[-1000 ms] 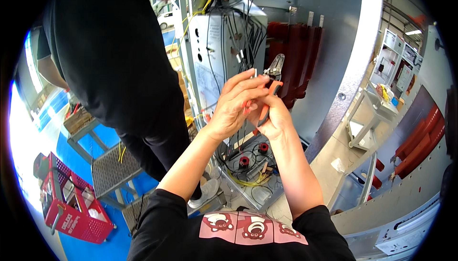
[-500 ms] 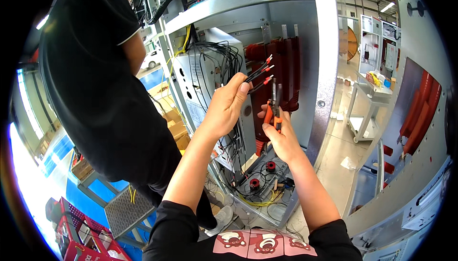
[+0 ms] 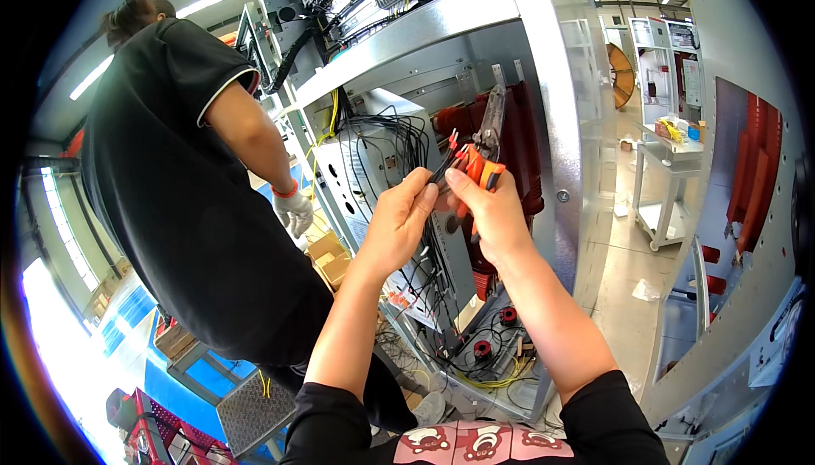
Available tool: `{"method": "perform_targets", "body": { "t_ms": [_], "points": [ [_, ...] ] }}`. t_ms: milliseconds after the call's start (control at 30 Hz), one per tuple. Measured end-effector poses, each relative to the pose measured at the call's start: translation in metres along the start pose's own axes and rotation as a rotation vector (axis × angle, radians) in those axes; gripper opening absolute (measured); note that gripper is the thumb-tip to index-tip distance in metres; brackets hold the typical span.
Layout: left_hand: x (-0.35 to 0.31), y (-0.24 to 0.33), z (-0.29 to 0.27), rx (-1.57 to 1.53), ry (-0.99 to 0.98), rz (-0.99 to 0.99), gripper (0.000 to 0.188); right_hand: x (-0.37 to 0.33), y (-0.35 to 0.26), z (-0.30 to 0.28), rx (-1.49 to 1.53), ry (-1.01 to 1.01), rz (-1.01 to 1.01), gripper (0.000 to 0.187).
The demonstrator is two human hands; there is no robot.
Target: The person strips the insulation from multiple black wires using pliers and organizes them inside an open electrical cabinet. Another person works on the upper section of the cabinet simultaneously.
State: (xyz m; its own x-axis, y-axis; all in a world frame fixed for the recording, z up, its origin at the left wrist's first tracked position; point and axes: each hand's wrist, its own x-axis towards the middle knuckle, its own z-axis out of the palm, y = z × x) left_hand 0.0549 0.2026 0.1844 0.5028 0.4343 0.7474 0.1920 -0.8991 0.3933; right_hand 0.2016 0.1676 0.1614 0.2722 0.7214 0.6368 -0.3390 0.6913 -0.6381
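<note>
– what did the fingers have hold of?

– the left hand was closed in a pinch, thumb against forefinger, on a bunch of black wires. their red-sleeved ends stuck up past the fingertips.

– and the right hand?

– its fingers were curled shut round the orange handles of the pliers, thumb laid along the top. the metal head tilted upward, just beside the wire ends. whether its jaws stood apart could not be told.

– where were wires and pliers, then?

– both were held up before an open cabinet, the pliers to the right of the wires.

– what lay inside?

– a pale box on the left, black leads draped over it, and dark red bars on the right. on the floor of the cabinet, two red spools sat near a yellow cable.

– who stood close by?

– a co-worker in black, on the left, one gloved hand lowered. a step stool stood below; a grey trolley was parked well off to the right.
</note>
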Motion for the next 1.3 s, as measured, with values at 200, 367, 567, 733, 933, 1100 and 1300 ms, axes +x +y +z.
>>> {"method": "perform_targets", "body": {
  "t_ms": [200,367,567,733,933,1100,1300],
  "points": [
    [0.004,-0.002,-0.011,0.017,-0.17,-0.03,0.013,0.011,-0.01,-0.011,0.027,-0.083,0.068,0.012],
    [-0.003,-0.01,-0.002,-0.1,-0.197,-0.004,0.016,0.008,-0.017,-0.014,-0.046,-0.087,0.113,0.018],
    [-0.009,-0.01,0.004,-0.201,-0.161,-0.046,0.029,0.007,-0.014,-0.02,-0.013,-0.232,0.115,0.01],
    [0.0,0.005,0.003,-0.29,-0.171,-0.169,0.039,0.008,-0.016,-0.016,-0.077,-0.271,0.047,0.012],
    [-0.002,-0.001,-0.009,-0.229,-0.291,-0.156,0.042,0.007,-0.021,-0.012,-0.07,-0.308,0.083,0.013],
    [-0.005,0.005,0.011,-0.284,-0.2,-0.094,0.037,0.018,-0.002,-0.022,-0.346,-0.248,-0.157,0.015],
    [-0.007,-0.001,0.004,-0.261,-0.182,-0.124,0.037,0.01,-0.012,-0.018,-0.448,-0.236,-0.336,0.05]
  ]
}}
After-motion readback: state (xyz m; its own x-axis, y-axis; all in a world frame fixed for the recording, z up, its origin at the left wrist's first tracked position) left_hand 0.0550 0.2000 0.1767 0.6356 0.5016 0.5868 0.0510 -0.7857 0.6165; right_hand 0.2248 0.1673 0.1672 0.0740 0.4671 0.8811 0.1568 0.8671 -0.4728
